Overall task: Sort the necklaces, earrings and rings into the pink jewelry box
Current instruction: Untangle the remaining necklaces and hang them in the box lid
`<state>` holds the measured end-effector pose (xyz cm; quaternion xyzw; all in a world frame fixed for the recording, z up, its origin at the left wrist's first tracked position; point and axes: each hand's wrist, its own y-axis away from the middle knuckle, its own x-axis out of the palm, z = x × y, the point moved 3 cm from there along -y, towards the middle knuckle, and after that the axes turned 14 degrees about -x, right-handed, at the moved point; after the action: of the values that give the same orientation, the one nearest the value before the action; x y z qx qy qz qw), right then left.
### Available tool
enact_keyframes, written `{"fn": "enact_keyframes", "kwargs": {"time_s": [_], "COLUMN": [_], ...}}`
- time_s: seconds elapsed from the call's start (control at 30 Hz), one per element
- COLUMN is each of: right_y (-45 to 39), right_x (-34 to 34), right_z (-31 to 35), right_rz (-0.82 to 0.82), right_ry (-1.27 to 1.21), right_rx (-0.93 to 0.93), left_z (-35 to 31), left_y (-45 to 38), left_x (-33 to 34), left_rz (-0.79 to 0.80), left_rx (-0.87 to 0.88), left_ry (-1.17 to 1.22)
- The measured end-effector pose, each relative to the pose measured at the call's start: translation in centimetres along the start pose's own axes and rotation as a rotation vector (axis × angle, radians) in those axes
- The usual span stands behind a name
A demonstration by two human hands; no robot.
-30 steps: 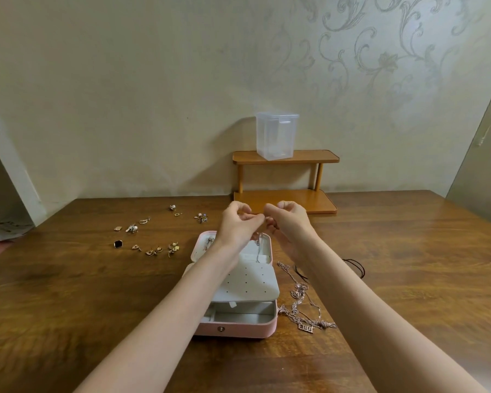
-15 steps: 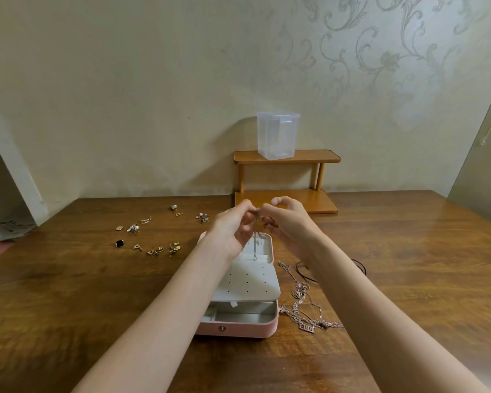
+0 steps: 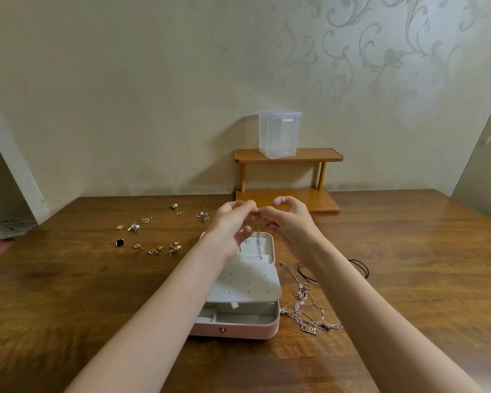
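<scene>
While the left hand and right hand each pinch the top of the thin chain dangling over the open lid of the pink jewelry box, lower it slowly, hooking it without tangling.

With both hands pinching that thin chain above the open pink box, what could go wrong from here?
1. The chain hangs loose from the left hand and right hand; it may snag on the lid of the box or knot.
2. The right forearm passes over the necklaces heaped beside the box and could drag them into a worse tangle.
</scene>
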<state>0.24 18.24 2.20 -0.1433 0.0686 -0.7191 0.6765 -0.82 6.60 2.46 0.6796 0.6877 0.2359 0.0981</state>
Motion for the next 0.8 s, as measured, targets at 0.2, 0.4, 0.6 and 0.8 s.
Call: {"fn": "enact_keyframes", "kwargs": {"time_s": [0.2, 0.4, 0.6, 0.8], "right_y": [-0.8, -1.0, -1.2, -1.9], "right_x": [-0.1, -0.3, 0.2, -1.9], "right_z": [0.4, -0.5, 0.5, 1.8], "right_rz": [-0.021, -0.097, 0.081, 0.3], "right_ry": [0.012, 0.038, 0.166, 0.339], "right_rx": [0.04, 0.01, 0.016, 0.073], "left_z": [0.4, -0.6, -0.1, -1.8], "left_y": [0.0, 0.0, -0.8, -0.7], "left_x": [0.6, 0.8, 0.2, -1.1], "left_rz": [-0.003, -0.002, -0.018, -0.044], "left_rx": [0.056, 0.258, 0.003, 0.215], "left_ry": [-0.064, -0.375, -0.009, -0.286]}}
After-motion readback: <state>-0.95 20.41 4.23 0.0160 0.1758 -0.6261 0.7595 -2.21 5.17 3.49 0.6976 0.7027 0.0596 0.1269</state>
